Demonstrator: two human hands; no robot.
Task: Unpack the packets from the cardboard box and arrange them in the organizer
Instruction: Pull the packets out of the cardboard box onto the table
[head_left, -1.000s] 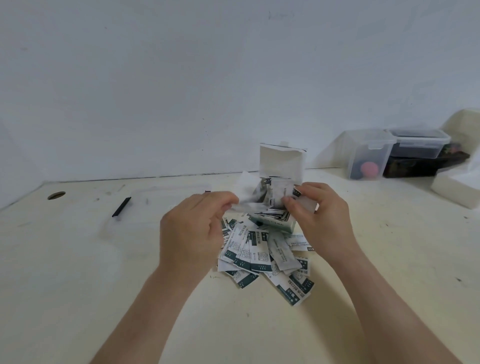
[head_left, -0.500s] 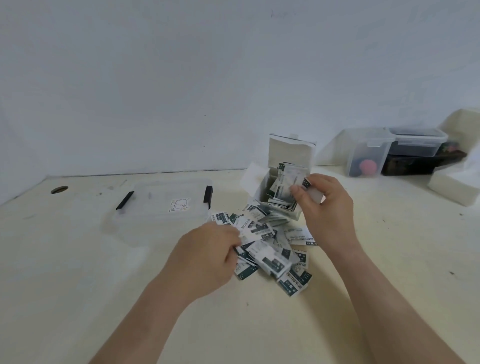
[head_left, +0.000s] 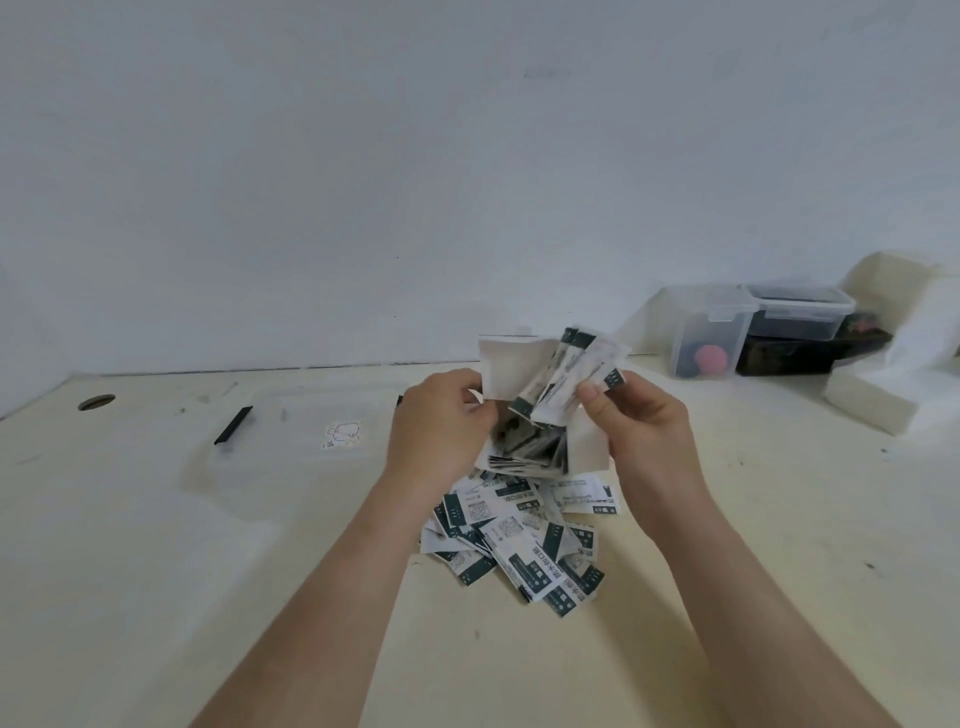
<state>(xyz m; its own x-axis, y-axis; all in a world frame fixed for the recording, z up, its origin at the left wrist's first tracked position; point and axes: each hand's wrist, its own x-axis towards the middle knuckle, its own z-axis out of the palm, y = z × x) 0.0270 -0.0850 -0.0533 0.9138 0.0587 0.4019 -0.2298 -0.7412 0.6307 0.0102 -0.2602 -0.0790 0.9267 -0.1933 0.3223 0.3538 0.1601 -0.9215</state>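
A small white cardboard box (head_left: 586, 451) stands open at the table's middle, its flap up, with several packets still inside. My right hand (head_left: 641, 426) pinches a bunch of white-and-green packets (head_left: 563, 382) lifted above the box mouth. My left hand (head_left: 439, 428) grips the box's left side by the flap. A loose pile of the same packets (head_left: 524, 535) lies on the table in front of the box. The clear plastic organizer (head_left: 306, 441), with black latches, sits flat to the left.
At the back right stand a clear lidded container (head_left: 709, 338) with a red object inside, a second lidded tub (head_left: 800, 312) on a dark box, and white foam blocks (head_left: 893, 395). A cable hole (head_left: 96, 401) is at the far left.
My left hand rose from the packet pile to the box's left side. My right hand lifted a bunch of packets out and up from the box.
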